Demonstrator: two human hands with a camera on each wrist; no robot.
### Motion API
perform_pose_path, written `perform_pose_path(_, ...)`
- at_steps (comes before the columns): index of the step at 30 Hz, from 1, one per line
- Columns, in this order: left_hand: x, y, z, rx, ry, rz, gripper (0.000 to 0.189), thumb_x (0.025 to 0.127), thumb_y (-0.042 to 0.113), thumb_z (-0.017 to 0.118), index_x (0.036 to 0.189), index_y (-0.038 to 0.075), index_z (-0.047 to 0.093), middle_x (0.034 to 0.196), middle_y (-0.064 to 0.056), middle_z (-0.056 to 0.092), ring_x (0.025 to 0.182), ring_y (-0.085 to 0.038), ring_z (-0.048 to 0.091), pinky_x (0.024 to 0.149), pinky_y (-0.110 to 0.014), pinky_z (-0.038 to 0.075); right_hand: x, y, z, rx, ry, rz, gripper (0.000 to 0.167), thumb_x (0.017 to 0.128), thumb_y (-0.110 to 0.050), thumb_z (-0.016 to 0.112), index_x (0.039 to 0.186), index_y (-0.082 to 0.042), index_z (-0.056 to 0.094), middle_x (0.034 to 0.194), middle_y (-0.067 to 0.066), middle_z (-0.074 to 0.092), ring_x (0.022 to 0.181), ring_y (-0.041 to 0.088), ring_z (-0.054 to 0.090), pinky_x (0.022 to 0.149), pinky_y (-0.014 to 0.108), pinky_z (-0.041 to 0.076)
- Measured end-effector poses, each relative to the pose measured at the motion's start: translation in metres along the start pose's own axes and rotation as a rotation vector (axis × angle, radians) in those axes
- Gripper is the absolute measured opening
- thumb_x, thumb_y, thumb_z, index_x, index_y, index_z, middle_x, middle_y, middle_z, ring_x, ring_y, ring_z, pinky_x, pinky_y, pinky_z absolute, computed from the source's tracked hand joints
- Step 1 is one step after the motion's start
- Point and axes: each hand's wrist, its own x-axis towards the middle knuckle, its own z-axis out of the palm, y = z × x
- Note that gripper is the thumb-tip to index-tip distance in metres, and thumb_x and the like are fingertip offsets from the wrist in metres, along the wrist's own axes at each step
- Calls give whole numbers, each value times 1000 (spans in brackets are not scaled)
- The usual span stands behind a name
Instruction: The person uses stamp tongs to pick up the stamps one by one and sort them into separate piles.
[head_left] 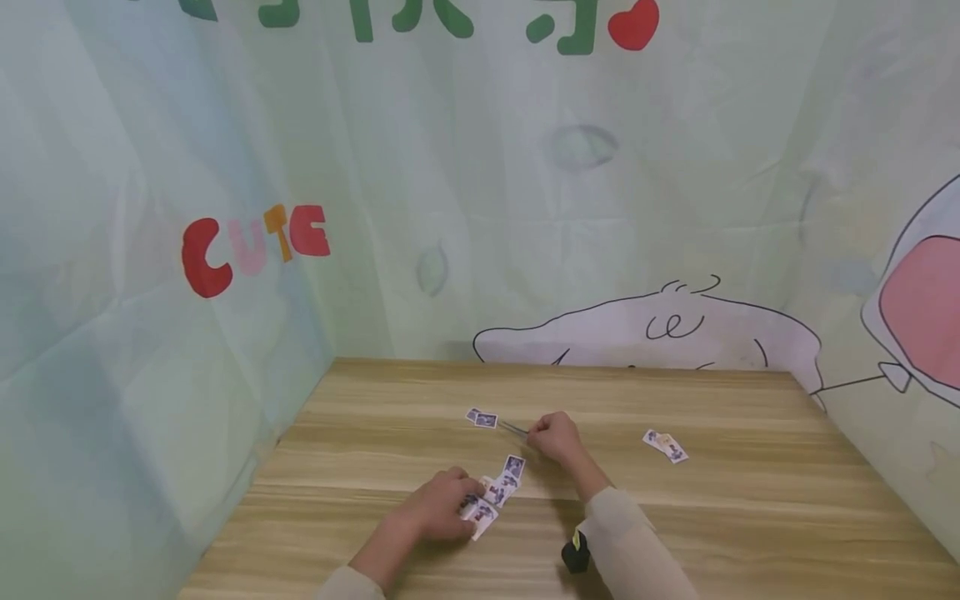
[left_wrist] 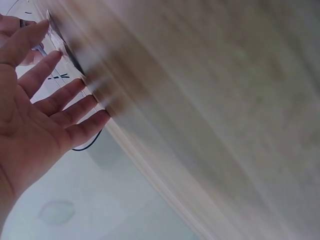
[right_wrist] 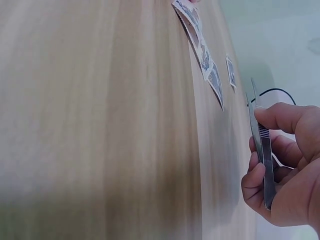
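Observation:
In the head view my right hand (head_left: 557,437) grips metal tweezers (head_left: 514,429) above the table. The tips are apart in the right wrist view and point toward a pair of overlapping postage stamps (head_left: 486,421), with no stamp between them. My left hand (head_left: 444,506) rests at a cluster of overlapping stamps (head_left: 497,493) nearer the front. Its fingers (left_wrist: 65,97) are spread and nearly straight in the left wrist view, fingertips at the stamps and tabletop. Part of the cluster is hidden under this hand.
Two more overlapping stamps (head_left: 667,447) lie to the right on the wood-grain table (head_left: 750,517). A small black object (head_left: 576,553) with a yellow part shows beside the right sleeve. Printed cloth (head_left: 480,192) hangs behind the table and at both sides.

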Motion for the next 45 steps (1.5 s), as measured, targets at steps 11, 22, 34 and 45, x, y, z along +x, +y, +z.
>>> perform_pose_path(11, -1, 0, -3, 8, -24, 11, 58, 60, 20, 79, 114, 8, 63, 109, -5, 55, 90, -17, 51, 81, -33, 46, -14, 5, -10, 40, -36, -35, 5, 72, -3, 68, 76, -1, 67, 71, 2, 59, 66, 17, 51, 58, 28, 43)
perform_pose_path(22, -2, -1, -3, -37, -20, -32, 55, 64, 23, 77, 116, 11, 63, 115, -9, 52, 90, -18, 50, 77, -32, 45, -30, 10, -18, 67, -53, -78, 7, 72, 2, 68, 79, 1, 67, 71, 1, 60, 65, 16, 51, 57, 27, 44)
perform_pose_path(34, -3, -1, 1, 0, -6, -33, 51, 66, 24, 76, 114, 10, 64, 115, -13, 52, 94, -24, 50, 78, -36, 46, -49, 14, -22, 119, -133, -85, 9, 72, 3, 68, 80, 2, 66, 71, 1, 60, 65, 16, 52, 59, 28, 45)
perform_pose_path(45, -4, 1, 0, 4, -4, -50, 50, 68, 26, 74, 114, 11, 64, 116, -14, 51, 96, -27, 49, 78, -40, 46, -59, 15, -28, 94, -180, -107, 13, 69, 0, 71, 81, 2, 66, 70, 0, 60, 65, 15, 52, 60, 29, 44)
